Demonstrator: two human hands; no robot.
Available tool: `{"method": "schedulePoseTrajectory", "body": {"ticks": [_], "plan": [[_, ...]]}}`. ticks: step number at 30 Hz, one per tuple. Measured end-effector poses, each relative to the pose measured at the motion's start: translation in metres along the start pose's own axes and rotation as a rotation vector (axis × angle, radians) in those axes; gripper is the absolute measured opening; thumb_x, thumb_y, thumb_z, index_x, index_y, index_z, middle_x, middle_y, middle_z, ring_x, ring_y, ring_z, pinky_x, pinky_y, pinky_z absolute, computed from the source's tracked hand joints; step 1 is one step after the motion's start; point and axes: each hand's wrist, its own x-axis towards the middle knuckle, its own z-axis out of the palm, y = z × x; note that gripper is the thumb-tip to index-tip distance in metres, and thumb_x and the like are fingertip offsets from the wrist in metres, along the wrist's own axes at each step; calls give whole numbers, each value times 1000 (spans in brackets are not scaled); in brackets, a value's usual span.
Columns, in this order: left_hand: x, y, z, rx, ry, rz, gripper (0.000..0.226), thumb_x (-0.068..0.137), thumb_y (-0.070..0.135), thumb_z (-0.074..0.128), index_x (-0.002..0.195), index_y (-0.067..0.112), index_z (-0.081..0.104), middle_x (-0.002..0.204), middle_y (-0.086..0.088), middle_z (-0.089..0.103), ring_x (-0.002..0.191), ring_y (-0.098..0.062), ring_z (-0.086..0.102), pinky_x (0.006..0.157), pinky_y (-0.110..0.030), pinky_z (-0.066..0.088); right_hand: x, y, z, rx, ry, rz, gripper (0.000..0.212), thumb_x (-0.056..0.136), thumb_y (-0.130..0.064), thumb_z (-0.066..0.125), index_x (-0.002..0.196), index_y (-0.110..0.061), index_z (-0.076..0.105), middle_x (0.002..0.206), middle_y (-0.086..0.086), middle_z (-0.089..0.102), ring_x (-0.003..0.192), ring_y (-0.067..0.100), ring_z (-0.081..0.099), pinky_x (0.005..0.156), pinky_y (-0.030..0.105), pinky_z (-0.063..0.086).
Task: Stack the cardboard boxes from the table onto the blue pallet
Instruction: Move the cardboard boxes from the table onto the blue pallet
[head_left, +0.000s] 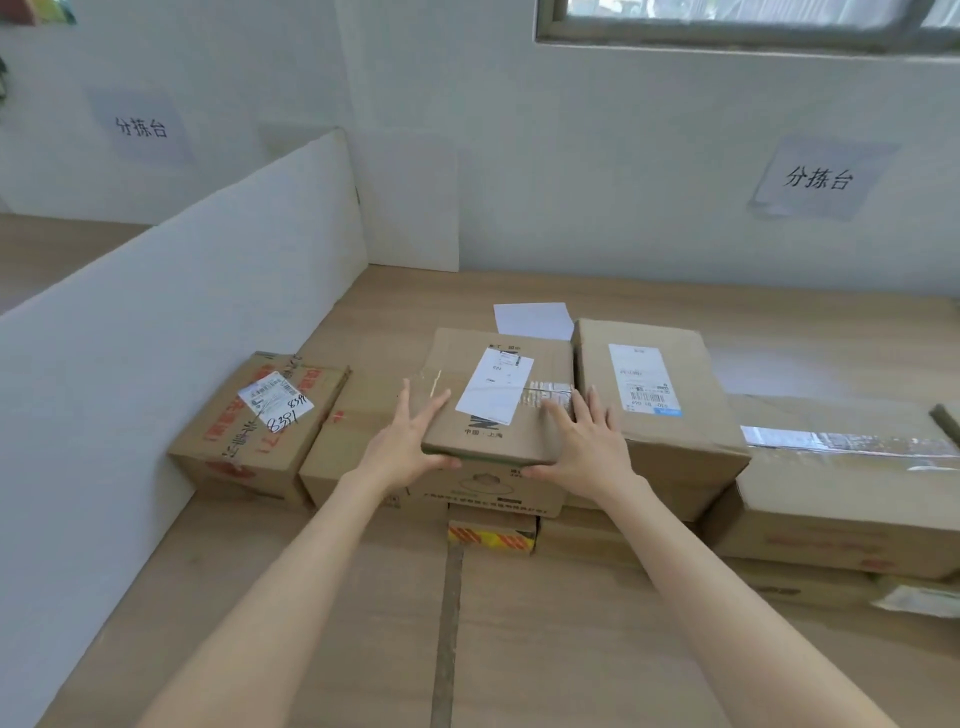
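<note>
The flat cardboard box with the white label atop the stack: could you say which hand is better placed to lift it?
Left, probably. The left hand lies along the flat cardboard box's free side; the right hand's fingers rest on top, where the neighbouring cardboard box crowds that side.

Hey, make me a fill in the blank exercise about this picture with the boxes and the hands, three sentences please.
1. The flat box, touched by the left hand and the right hand, rests on top of another cardboard ___.
2. The colour of the label stuck on its top is ___.
3. The divider board stands on the person's ___ side.

Missing words: box; white; left
</note>
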Motion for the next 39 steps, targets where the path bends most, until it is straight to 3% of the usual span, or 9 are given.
{"method": "schedulePoseTrajectory", "body": {"ticks": [5,9,15,25,27,34,39], "plan": [[-2,-7,-3,-46,6,-15,98,74,51,74,146,55,8,160,-7,-3,135,-37,36,104,-46,40,4,-10,4,-45,-6,44,108,69,-74,64,151,-34,6,160,23,5,147,39,-13,117,53,-9],[-2,-18,-8,-140,14,-35,97,73,51,75,145,56,9,159,-5,2,136,-35,34,107,-48,37,6,-17,4,-57,29,11,114,71,-74,62,152,-34,-6,159,23,12,148,37,-9,116,54,-13],[-3,-23,-5,-227,55,-45,100,69,50,78,145,55,14,159,-6,4,140,-32,29,112,-51,30,7,-29,2,183,67,17,113,69,-64,72,152,-36,0,155,19,23,149,25,11,115,50,-14],[1,-14,-41,-259,71,-14,106,57,54,82,144,53,21,153,-8,22,137,-29,31,110,-53,32,13,-33,-25,340,83,28,111,66,-54,80,151,-39,10,153,10,29,144,26,26,116,58,-2],[1,-6,-59,-249,101,14,105,59,52,82,145,49,23,149,-7,28,135,-28,34,108,-46,35,16,-34,-40,386,96,24,111,64,-53,82,151,-40,13,153,4,29,140,25,32,117,57,2],[-5,18,-113,-236,182,91,97,67,37,84,147,35,29,138,-9,37,127,-26,38,97,-35,36,26,-39,-94,508,106,-23,107,62,-47,86,148,-40,21,142,0,40,127,26,44,106,44,37],[-9,40,-139,-206,188,112,104,58,52,83,146,34,30,139,-7,40,127,-26,41,105,-47,38,21,-33,-129,540,113,-25,107,62,-41,87,148,-40,24,142,3,40,130,24,40,103,41,40]]}}
